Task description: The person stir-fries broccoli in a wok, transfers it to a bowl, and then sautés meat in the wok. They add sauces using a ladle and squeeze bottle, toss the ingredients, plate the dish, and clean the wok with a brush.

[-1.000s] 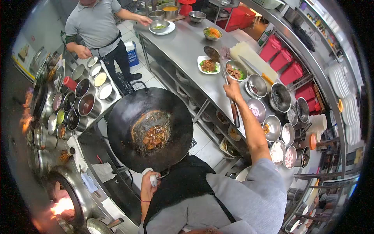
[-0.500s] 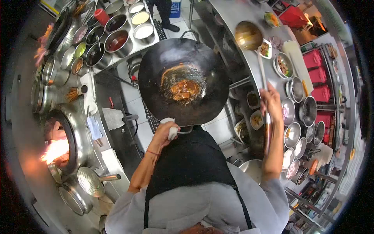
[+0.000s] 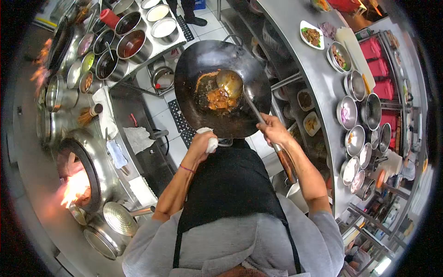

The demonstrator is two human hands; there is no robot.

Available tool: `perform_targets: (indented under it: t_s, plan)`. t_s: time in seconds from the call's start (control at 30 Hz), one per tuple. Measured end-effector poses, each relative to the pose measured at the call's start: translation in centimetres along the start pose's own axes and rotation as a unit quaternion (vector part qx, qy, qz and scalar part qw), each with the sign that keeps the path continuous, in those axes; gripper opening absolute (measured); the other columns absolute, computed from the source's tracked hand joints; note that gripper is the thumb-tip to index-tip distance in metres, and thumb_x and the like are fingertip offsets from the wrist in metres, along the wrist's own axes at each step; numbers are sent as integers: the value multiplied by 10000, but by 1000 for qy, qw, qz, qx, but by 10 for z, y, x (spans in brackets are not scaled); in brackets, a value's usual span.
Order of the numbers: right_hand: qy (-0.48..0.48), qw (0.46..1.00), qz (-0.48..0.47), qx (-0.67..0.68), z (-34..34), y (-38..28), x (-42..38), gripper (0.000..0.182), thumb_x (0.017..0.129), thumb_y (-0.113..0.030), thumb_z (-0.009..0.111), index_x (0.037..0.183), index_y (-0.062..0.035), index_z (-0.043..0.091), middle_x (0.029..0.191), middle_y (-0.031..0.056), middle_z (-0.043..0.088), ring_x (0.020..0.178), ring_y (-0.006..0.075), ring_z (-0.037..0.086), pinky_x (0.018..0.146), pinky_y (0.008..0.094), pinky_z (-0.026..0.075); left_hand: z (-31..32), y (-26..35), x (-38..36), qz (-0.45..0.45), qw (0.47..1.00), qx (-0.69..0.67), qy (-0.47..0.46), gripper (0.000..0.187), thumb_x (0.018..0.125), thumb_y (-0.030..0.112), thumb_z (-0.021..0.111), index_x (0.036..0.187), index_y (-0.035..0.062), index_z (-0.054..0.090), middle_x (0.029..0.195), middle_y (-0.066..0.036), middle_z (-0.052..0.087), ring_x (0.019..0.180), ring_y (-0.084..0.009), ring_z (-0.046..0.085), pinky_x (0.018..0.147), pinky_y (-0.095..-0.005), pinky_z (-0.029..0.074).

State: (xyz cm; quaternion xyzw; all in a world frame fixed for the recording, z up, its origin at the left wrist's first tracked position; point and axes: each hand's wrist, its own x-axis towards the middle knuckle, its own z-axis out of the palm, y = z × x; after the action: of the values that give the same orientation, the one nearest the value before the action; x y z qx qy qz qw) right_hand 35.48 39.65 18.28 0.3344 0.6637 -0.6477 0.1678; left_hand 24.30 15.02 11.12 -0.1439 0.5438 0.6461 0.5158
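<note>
My left hand (image 3: 203, 143) is closed on the near handle of a large black wok (image 3: 194, 108), with a folded white cloth (image 3: 212, 144) between palm and metal. Brown, glossy chunks of food in sauce (image 3: 220, 99) lie in the middle of the wok. My right hand (image 3: 274, 130) grips the shaft of a long wok ladle (image 3: 230, 83). Its round bowl is inside the wok, just above or touching the food; the exact contact is hard to see. The ladle's wooden end (image 3: 286, 165) points back toward my right forearm.
On the left a burner (image 3: 78, 184) flames, with a perforated skimmer (image 3: 120, 218) beside it. Sauce pots (image 3: 134, 45) stand at the upper left. The right steel counter (image 3: 318, 99) carries a white plate of food (image 3: 312, 35) and several metal bowls (image 3: 347, 112). Another person's legs (image 3: 188, 10) show at the top.
My right hand has swung the ladle leftward from over the right counter into the wok. The wok is still in my left hand, tilted a little more. The plate on the counter is now uncovered.
</note>
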Motion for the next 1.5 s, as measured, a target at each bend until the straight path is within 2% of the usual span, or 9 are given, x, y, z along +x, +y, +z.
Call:
perform_targets:
  t_s: [0.13, 0.27, 0.73, 0.97, 1.07, 1.17, 1.3, 1.4, 1.5]
  plan:
    - [-88, 972, 79, 203, 13, 19, -12, 75, 910, -58, 529, 970, -16, 513, 596, -26, 439, 340, 43, 389, 266, 219, 340, -1, -6, 8, -4, 1000, -11, -13, 103, 797, 89, 579, 702, 50, 579, 612, -68, 566, 456, -174, 548, 368, -315, 422]
    - [-179, 900, 128, 375, 25, 28, -21, 144, 923, -68, 523, 1066, -70, 502, 676, -14, 453, 350, 31, 360, 265, 206, 328, 5, -8, 5, -21, 1000, 13, 6, 92, 806, 83, 574, 717, 61, 566, 596, -58, 555, 435, -177, 535, 361, -309, 422]
    - [-186, 876, 48, 442, -25, 12, -45, 355, 937, -76, 522, 1288, -75, 469, 700, -3, 468, 357, 19, 349, 266, 185, 326, 15, -2, -11, -80, 994, -72, -30, 74, 817, 124, 582, 783, 60, 565, 664, -88, 590, 503, -172, 548, 409, -281, 410]
    - [-53, 894, -112, 431, -125, -27, -65, 393, 921, -79, 547, 1297, -12, 457, 673, 3, 473, 338, 36, 347, 255, 194, 309, 30, -3, -20, -85, 990, -112, -6, 94, 795, 133, 596, 784, 48, 559, 698, -126, 612, 496, -198, 544, 380, -287, 411]
    - [96, 908, -163, 374, -169, -40, -55, 200, 898, -86, 571, 1059, 19, 513, 650, 14, 480, 342, 64, 365, 262, 236, 336, 33, -11, -21, -79, 989, -124, 4, 93, 789, 123, 587, 801, 33, 566, 706, -136, 616, 484, -208, 539, 378, -301, 419]
    - [197, 928, -198, 246, -206, -54, -31, 201, 891, -92, 568, 1044, 23, 505, 636, -2, 455, 352, 81, 393, 277, 246, 343, 42, -15, -23, -66, 992, -104, 30, 93, 787, 116, 578, 809, 27, 569, 704, -138, 618, 472, -215, 533, 380, -304, 421]
    - [264, 928, -204, 164, -253, -41, 20, 231, 886, -112, 564, 1069, 25, 527, 592, -11, 443, 366, 83, 423, 294, 263, 354, 36, -28, -16, -85, 989, -121, 25, 101, 792, 132, 572, 792, 31, 569, 701, -137, 617, 471, -211, 530, 386, -295, 408]
    - [324, 923, -206, -20, -277, -28, 47, 283, 857, -125, 571, 1111, -4, 595, 542, -6, 480, 388, 109, 468, 380, 295, 391, 45, -26, -23, -72, 991, -108, 38, 105, 796, 137, 569, 787, 33, 561, 703, -134, 614, 481, -204, 528, 384, -288, 398]
    - [341, 919, -194, -40, -281, -25, 48, 344, 859, -126, 570, 1184, -16, 588, 539, 0, 494, 386, 116, 470, 401, 298, 397, 55, -24, -28, -68, 988, -129, 45, 109, 800, 142, 569, 784, 34, 558, 695, -126, 613, 479, -196, 523, 379, -280, 394]
